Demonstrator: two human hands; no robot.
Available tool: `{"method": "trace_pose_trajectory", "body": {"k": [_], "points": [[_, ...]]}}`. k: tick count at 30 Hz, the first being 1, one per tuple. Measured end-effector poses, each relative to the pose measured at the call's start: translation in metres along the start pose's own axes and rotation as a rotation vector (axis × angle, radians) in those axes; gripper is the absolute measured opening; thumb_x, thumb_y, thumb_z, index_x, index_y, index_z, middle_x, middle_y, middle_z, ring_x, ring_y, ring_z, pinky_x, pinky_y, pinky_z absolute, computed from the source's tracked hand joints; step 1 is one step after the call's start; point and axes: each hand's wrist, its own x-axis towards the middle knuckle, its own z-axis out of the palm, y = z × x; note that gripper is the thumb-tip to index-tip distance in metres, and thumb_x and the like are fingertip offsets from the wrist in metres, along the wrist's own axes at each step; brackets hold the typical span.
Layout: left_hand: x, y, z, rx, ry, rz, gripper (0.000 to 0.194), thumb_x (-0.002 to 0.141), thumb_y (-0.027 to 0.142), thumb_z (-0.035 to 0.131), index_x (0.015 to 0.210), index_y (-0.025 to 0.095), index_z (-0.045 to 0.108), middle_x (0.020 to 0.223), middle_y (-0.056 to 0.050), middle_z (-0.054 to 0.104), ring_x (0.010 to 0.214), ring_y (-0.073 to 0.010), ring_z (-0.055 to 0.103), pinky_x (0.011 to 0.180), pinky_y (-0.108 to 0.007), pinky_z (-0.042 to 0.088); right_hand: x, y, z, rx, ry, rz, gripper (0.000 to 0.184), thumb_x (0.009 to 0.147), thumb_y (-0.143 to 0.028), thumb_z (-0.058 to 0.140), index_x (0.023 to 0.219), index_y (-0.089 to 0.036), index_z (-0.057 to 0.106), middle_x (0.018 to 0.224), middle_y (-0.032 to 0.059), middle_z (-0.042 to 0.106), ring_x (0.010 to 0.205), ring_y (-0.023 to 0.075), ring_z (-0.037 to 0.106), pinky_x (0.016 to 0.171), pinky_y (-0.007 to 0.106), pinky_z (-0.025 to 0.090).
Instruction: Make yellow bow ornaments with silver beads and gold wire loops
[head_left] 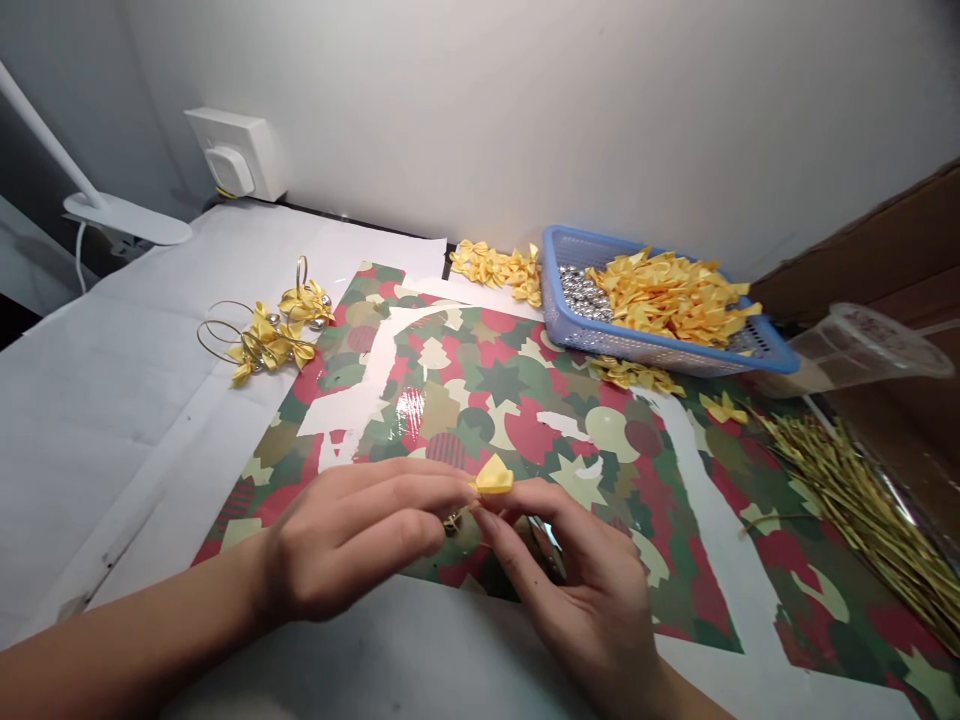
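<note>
A small yellow satin ribbon bow (493, 476) is pinched between the fingertips of my left hand (352, 535) and my right hand (577, 575), above the middle of a camouflage-patterned paper mat (480, 400). A bit of gold wire or a bead (452, 522) shows just below the bow, partly hidden by my fingers. Several finished gold-wire loops with yellow bows and silver beads (270, 335) lie at the mat's far left corner.
A blue plastic basket (570, 300) holds silver beads (581, 292) and yellow bows (667, 297). More bows (495, 268) lie behind it. Gold wire pieces (855, 510) lie at right, near a tipped clear plastic cup (855, 350). A wall socket (236, 155) and lamp base (127, 218) stand behind.
</note>
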Motion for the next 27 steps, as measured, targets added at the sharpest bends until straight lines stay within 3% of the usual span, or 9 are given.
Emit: {"method": "trace_pose_trajectory", "body": {"k": [1, 7, 15, 18, 22, 24, 27], "points": [[0.002, -0.006, -0.001, -0.066, -0.014, 0.111, 0.028, 0.096, 0.012, 0.037, 0.087, 0.019, 0.063, 0.099, -0.006, 0.076, 0.091, -0.0158, 0.071, 0.083, -0.024, 0.06, 0.001, 0.0, 0.0, -0.001, -0.001, 0.012, 0.01, 0.086, -0.01, 0.06, 0.083, -0.019, 0.062, 0.066, -0.0019, 0.063, 0.052, 0.0099, 0.057, 0.043, 0.018, 0.046], [0.007, -0.011, -0.006, -0.181, -0.102, -0.045, 0.028, 0.096, 0.011, 0.036, 0.087, 0.016, 0.062, 0.097, -0.015, 0.075, 0.086, -0.02, 0.072, 0.073, -0.029, 0.062, 0.002, 0.002, 0.0, 0.055, -0.025, 0.196, 0.014, 0.088, -0.021, 0.058, 0.074, -0.019, 0.062, 0.061, -0.0019, 0.059, 0.046, 0.0099, 0.05, 0.042, 0.021, 0.042], [0.011, -0.014, -0.002, -0.106, -0.116, 0.132, 0.023, 0.092, 0.003, 0.041, 0.077, 0.016, 0.051, 0.089, -0.015, 0.073, 0.077, -0.0143, 0.068, 0.066, -0.023, 0.06, 0.002, 0.0, 0.002, 0.23, -0.077, 0.418, 0.02, 0.087, -0.036, 0.058, 0.074, -0.02, 0.059, 0.06, -0.0021, 0.053, 0.051, 0.0113, 0.047, 0.045, 0.023, 0.038], [0.013, -0.017, -0.001, -0.063, -0.046, 0.174, 0.021, 0.087, -0.001, 0.048, 0.075, 0.016, 0.049, 0.087, -0.014, 0.072, 0.075, -0.0139, 0.069, 0.065, -0.022, 0.06, 0.005, 0.002, -0.001, 0.226, -0.085, 0.411, 0.019, 0.087, -0.038, 0.059, 0.082, -0.02, 0.06, 0.063, -0.0023, 0.054, 0.051, 0.0109, 0.046, 0.045, 0.023, 0.038], [0.015, -0.02, 0.001, -0.022, 0.011, 0.17, 0.025, 0.083, -0.004, 0.053, 0.07, 0.017, 0.048, 0.082, -0.01, 0.074, 0.071, -0.012, 0.07, 0.063, -0.018, 0.06, 0.021, 0.005, -0.012, 0.125, 0.046, 0.308, 0.015, 0.087, -0.037, 0.059, 0.088, -0.022, 0.059, 0.079, 0.0001, 0.058, 0.066, 0.0126, 0.054, 0.055, 0.023, 0.045], [0.017, -0.02, 0.002, -0.011, 0.002, 0.162, 0.026, 0.084, -0.003, 0.053, 0.069, 0.017, 0.048, 0.08, -0.009, 0.075, 0.071, -0.0119, 0.071, 0.062, -0.017, 0.06, 0.035, 0.004, -0.017, 0.115, -0.043, 0.257, 0.015, 0.087, -0.035, 0.058, 0.086, -0.021, 0.062, 0.085, 0.0013, 0.06, 0.074, 0.0135, 0.057, 0.066, 0.025, 0.048], [0.018, -0.021, 0.0, 0.03, 0.025, 0.18, 0.025, 0.084, -0.001, 0.053, 0.069, 0.018, 0.048, 0.077, -0.007, 0.075, 0.068, -0.0116, 0.071, 0.06, -0.017, 0.06, 0.058, 0.003, -0.022, 0.198, -0.365, 0.26, 0.016, 0.086, -0.035, 0.058, 0.082, -0.02, 0.063, 0.082, 0.0011, 0.062, 0.073, 0.0135, 0.057, 0.067, 0.027, 0.048]]}}
